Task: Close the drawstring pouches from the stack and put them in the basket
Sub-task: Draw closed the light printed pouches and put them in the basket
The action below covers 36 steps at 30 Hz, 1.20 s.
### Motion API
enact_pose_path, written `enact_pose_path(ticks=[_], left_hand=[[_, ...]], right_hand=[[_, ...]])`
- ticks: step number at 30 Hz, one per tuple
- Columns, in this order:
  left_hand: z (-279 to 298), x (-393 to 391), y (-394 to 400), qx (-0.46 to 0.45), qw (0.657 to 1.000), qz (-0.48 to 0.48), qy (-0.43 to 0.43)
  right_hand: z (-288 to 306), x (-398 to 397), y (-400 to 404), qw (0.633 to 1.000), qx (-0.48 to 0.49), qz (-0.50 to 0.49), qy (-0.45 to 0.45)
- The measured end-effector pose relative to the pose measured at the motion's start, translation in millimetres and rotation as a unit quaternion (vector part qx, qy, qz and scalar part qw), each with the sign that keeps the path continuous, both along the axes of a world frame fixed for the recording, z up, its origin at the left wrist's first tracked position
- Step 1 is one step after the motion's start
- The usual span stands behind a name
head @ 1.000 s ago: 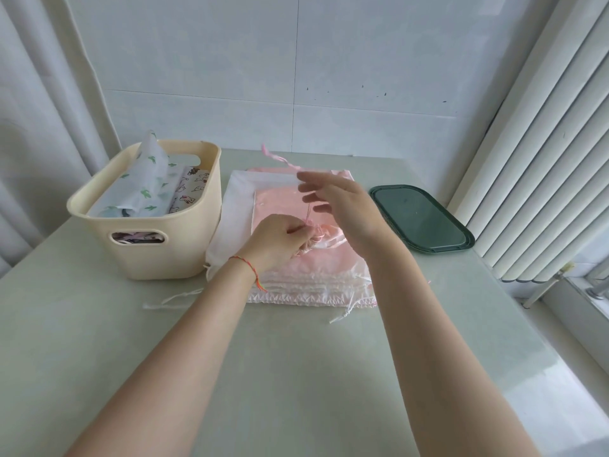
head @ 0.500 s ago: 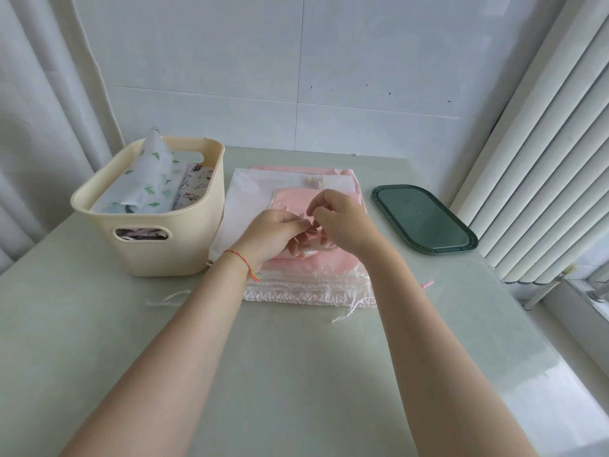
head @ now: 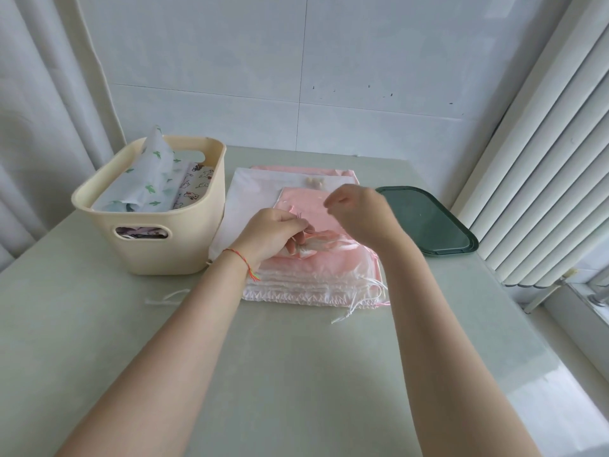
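A stack of pink and white drawstring pouches [head: 316, 275] lies flat in the middle of the table. On top sits a small pink pouch [head: 306, 206] with its mouth gathered. My left hand [head: 273, 235] pinches that gathered mouth. My right hand [head: 359, 212] hovers just to the right above the pouch, fingers curled as if pinching a thin drawstring; the string itself is too fine to see. A cream plastic basket [head: 178, 255] stands left of the stack and holds several printed pouches [head: 148, 179].
A dark green tray [head: 428, 222] lies right of the stack. Loose white strings [head: 164, 296] trail on the table in front of the basket. White curtains hang on the left, vertical blinds on the right, and a tiled wall is behind.
My right hand dropped from raised with spread fingers to meet the left at the pouch mouth, then pulled away to the right and up. The left hand stayed on the gathered mouth.
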<state>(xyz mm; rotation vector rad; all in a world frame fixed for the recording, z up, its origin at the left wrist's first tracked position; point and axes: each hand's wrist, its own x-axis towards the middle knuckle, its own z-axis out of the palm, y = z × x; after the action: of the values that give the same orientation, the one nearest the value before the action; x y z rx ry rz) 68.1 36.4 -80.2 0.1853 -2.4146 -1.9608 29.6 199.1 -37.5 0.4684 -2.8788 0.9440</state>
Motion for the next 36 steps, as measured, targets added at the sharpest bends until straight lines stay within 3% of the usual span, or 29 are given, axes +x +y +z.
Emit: enact_pose_path(ticks=[3, 11, 16, 20, 24, 28, 31, 36], left_hand=[[1.6, 1.8, -1.2, -0.013, 1.000, 0.003, 0.008], [2.3, 3.2, -0.6, 0.037, 0.999, 0.007, 0.010], [-0.8, 1.3, 0.2, 0.099, 0.994, 0.047, -0.001], [-2.0, 0.0, -1.6, 0.164, 0.985, 0.042, -0.018], [-1.4, 0.9, -3.7, 0.197, 0.980, 0.014, -0.041], [-0.4, 3.3, -5.4, 0.166, 0.986, -0.007, -0.026], [2.3, 4.4, -6.6, 0.116, 0.993, -0.018, 0.012], [1.5, 1.7, -10.6, 0.006, 0.998, -0.004, 0.068]], right_hand=[[-2.2, 8.8, -6.6, 0.992, -0.021, 0.102, -0.073], [-10.4, 3.3, -10.6, 0.995, 0.020, 0.093, -0.038], [-8.0, 4.9, -12.1, 0.992, 0.111, 0.061, 0.008], [-2.9, 11.8, -14.9, 0.992, 0.057, 0.108, -0.013], [-8.2, 6.8, -15.9, 0.991, 0.093, 0.094, -0.012], [-6.5, 5.1, -12.1, 0.993, 0.084, 0.084, -0.025], [-9.3, 3.3, -12.0, 0.997, -0.007, 0.078, 0.027], [-22.3, 2.2, -13.0, 0.987, -0.094, 0.112, -0.073]])
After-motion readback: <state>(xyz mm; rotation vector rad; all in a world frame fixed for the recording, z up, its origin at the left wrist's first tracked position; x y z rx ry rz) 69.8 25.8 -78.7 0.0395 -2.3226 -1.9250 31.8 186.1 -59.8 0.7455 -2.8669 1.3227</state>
